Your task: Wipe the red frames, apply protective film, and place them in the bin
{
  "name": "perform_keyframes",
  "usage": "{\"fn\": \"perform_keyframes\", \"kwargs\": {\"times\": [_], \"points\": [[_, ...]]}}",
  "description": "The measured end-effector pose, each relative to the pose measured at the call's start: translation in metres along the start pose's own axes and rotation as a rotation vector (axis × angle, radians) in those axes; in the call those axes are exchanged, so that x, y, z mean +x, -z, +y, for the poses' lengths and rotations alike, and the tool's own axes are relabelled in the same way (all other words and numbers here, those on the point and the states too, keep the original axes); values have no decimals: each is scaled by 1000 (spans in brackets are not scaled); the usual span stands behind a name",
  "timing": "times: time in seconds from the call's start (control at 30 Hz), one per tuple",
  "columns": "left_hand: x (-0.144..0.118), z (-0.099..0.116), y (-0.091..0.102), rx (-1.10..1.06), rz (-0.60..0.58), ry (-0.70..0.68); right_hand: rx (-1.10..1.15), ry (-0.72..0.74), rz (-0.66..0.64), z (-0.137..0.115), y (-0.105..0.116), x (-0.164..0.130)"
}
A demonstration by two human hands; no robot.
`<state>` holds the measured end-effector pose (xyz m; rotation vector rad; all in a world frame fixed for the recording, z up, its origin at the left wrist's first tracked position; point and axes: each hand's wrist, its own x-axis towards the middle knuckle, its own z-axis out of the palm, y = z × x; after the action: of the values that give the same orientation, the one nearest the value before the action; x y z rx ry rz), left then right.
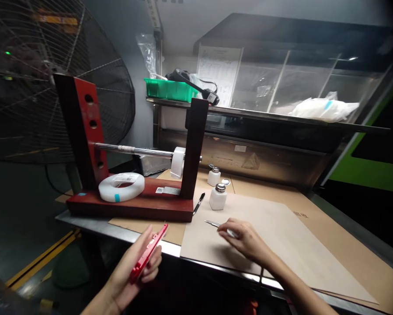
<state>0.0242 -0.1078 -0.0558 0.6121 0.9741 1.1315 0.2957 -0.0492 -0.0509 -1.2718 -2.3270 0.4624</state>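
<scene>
1. At the near edge of the bench, the left hand (pixel 135 267) is holding a red flat part (pixel 148 253) edge-on, its fingers wrapping round the lower half and clamping it against the palm.
2. The red flat part is showing as a thin, glossy strip, tilting up to the right, with a paler face along its upper side; its top corner is overhanging the steel bench rim (pixel 170 248).
3. To the right, the right hand (pixel 244 238) is resting on the brown paper sheet (pixel 275 236), fingers pinching together on metal tweezers (pixel 212 224), whose tips are pointing left and lying close to the sheet.
4. Behind the hands, a red wooden reel stand (pixel 133 203) is carrying a steel shaft (pixel 133 150) with a white collar (pixel 177 162); a white tape roll (pixel 121 187) is lying flat on its base.
5. Two white dispenser bottles (pixel 217 195) with metal caps are standing just beside the stand, with a dark pen (pixel 199 203) lying between.
6. Visibility: the rear end of the tweezers is disappearing under the fingers. The detail on the face of the red flat part is too foreshortened to read. The label print on the roll is blurring. The fan (pixel 35 78) at left is being cut off by the frame.
</scene>
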Motion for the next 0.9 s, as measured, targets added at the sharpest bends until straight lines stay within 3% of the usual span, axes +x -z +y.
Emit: {"fn": "perform_keyframes", "kwargs": {"times": [0.17, 0.27, 0.43, 0.53, 0.63, 0.73, 0.8, 0.9], "points": [[-34, -45, -19, -171, -57, 95, 775, 31, -201, -78, -60, -8], [-46, -64, -6, -202, 35, 125, 1016, 13, -247, -98, -93, -17], [-81, -81, 39, -230, 340, -112, 1026, -218, -229, -106, -122, -10], [-106, -91, 63, -204, 507, -239, 952, -221, -280, -130, -140, 3], [-124, -98, 100, -169, 723, -258, 913, -128, -357, -165, -166, 12], [-138, -98, 160, -182, 869, -240, 852, -42, -402, -185, -190, 13], [-145, -96, 205, -177, 977, -204, 788, -30, -422, -181, -199, 7], [-145, -94, 260, -139, 1091, -134, 673, -67, -430, -154, -202, -11]]}}
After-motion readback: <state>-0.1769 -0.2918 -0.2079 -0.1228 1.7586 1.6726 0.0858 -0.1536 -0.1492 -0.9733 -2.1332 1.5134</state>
